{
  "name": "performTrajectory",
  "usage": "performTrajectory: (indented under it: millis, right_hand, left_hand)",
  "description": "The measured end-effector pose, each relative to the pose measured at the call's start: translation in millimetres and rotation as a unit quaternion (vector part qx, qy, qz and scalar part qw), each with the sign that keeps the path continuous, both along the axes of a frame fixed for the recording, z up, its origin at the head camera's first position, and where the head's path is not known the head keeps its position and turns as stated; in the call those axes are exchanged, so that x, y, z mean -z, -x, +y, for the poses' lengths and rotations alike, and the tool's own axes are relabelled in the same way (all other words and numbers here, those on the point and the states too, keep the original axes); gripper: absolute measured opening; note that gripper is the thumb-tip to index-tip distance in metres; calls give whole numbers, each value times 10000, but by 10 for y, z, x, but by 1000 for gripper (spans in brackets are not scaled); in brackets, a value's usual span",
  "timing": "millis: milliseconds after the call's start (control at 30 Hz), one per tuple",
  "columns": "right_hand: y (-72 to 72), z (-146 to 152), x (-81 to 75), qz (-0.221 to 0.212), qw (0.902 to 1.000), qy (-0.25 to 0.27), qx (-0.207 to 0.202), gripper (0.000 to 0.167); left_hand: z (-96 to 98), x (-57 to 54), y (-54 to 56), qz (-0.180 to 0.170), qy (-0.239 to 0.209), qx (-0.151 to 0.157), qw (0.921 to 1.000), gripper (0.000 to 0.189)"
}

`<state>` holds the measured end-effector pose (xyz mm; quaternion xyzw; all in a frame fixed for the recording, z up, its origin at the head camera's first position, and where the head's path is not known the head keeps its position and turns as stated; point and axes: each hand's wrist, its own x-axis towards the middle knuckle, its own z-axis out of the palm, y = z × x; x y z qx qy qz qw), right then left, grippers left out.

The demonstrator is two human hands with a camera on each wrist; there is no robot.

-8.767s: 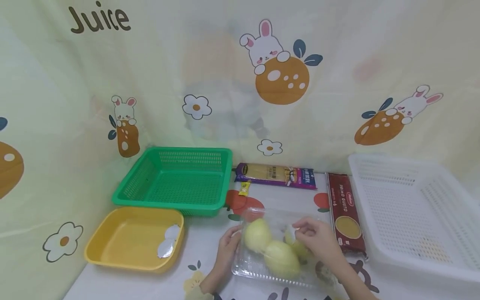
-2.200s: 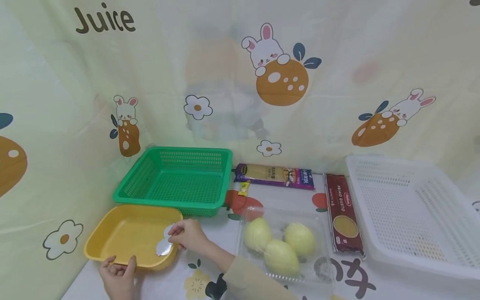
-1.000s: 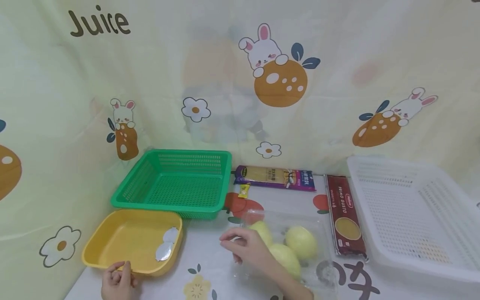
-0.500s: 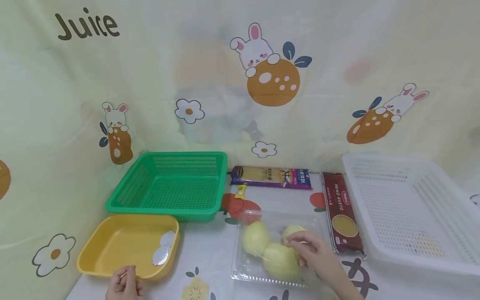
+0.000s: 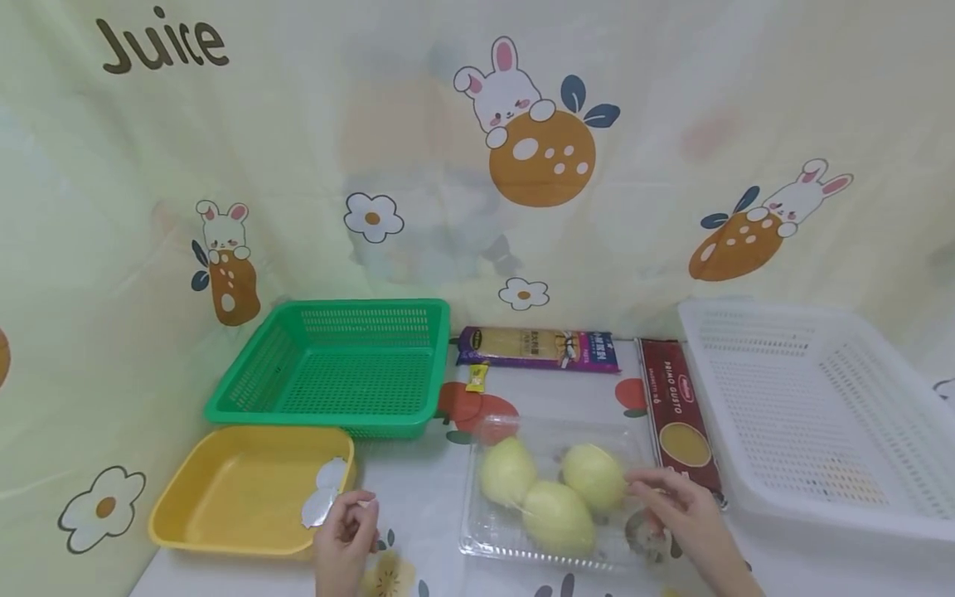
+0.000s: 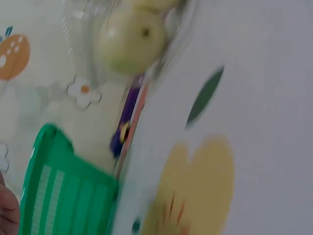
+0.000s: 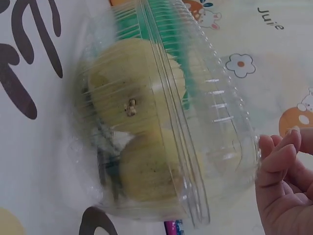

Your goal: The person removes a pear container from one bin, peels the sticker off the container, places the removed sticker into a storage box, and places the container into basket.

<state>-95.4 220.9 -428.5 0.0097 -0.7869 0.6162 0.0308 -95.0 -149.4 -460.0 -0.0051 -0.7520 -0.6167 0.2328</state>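
A clear plastic clamshell box (image 5: 477, 539) holds three pale yellow, pear-like fruits (image 5: 558, 518) under its lid. My right hand (image 5: 690, 518) is at the box's right side, fingers loosely bent. In the right wrist view its fingertips (image 7: 281, 156) come right at the lid's edge. My left hand (image 5: 346, 535) hovers by the right front corner of the yellow basin (image 5: 246, 547), fingers loosely curled with nothing in them. Two shiny white round pieces (image 5: 319, 504) lie at the basin's right side, partly behind that hand. Only a few left fingers (image 6: 7, 208) show in the left wrist view.
A green basket (image 5: 328, 303) stands behind the basin, and a white basket (image 5: 821, 506) on the right. A purple pasta pack (image 5: 537, 348), a small yellow packet (image 5: 477, 378) and a red spaghetti pack (image 5: 675, 406) lie behind and beside the box. A printed cloth (image 5: 418, 108) hangs behind.
My right hand left the white pieces in the basin, crossed over the box and reached its right side. My left hand let go of the basin's front rim and moved right.
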Motion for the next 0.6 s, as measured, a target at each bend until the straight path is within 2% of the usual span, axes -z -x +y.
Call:
performTrajectory:
  millis: [67,133,233,367,500,600]
  right_hand:
    - [-7,36,20,34,10000,-20,53,22]
    - [-7,75,37,35,9999,1,118,23]
    - [-10,124,72,-2,9995,-5,306,25]
    - [-14,171,144,-224,9976,-259,601,27]
    - [23,211,234,-1039,9909,-585,631,35]
    - [52,212,297,-1451,9871,-476,481,39]
  left_hand:
    - [95,36,63,-552,-154,447,9974,10]
    - [193,68,131,-944,-37,886,9916,14]
    - [323,117,229,-1445,355,1546,9767,23]
    - [453,197,316,-1791,980,2181,9543,30]
    - [553,264,357,-1765,1152,2420,9471,26]
    - [601,266,374,-1770,1175,2396,9474,23]
